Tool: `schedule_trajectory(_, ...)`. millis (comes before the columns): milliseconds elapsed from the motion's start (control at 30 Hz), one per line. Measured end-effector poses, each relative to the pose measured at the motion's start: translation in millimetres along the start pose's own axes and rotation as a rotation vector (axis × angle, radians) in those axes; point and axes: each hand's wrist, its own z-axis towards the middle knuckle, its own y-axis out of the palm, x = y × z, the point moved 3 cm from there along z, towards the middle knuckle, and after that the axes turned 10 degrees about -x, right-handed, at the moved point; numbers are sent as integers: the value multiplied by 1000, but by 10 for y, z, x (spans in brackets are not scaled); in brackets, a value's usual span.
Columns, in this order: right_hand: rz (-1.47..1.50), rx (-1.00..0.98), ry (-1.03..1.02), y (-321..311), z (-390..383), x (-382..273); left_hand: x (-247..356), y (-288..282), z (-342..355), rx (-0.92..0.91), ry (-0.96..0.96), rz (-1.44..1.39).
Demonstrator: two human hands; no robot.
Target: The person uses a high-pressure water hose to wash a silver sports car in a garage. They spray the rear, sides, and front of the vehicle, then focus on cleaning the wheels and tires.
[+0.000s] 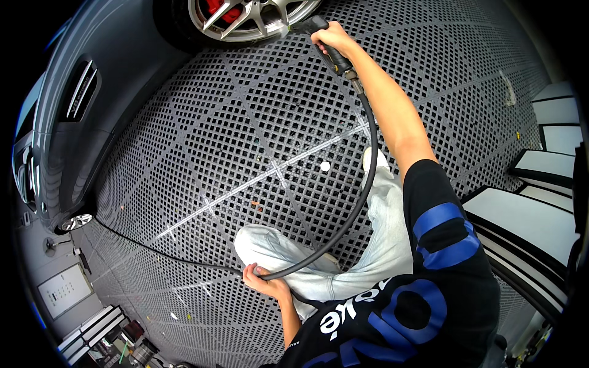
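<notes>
My right hand is closed round the grip of a black spray gun, its nozzle end close beside the silver spoked car wheel. A whitish blur shows where the nozzle meets the rim. From the gun's metal coupling a black hose curves down in front of my legs. My left hand is wrapped round that hose near my knee. Beyond it the hose runs left along the floor towards the car's other wheel. Red brake parts show behind the spokes.
A dark grey car fills the upper left. Grey perforated tiles cover the floor, with small bits of debris. White panels with black edges stand at the right. Stacked equipment and a wall board are at the lower left.
</notes>
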Motion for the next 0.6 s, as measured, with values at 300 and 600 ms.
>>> schedule_trajectory(300,12,-66,-11,210,33,-58,-75,-14,-46,25,-16,13)
schedule_trajectory(600,-6,-93,-27,389,71,-127,-81,-25,-54,25,-32,23)
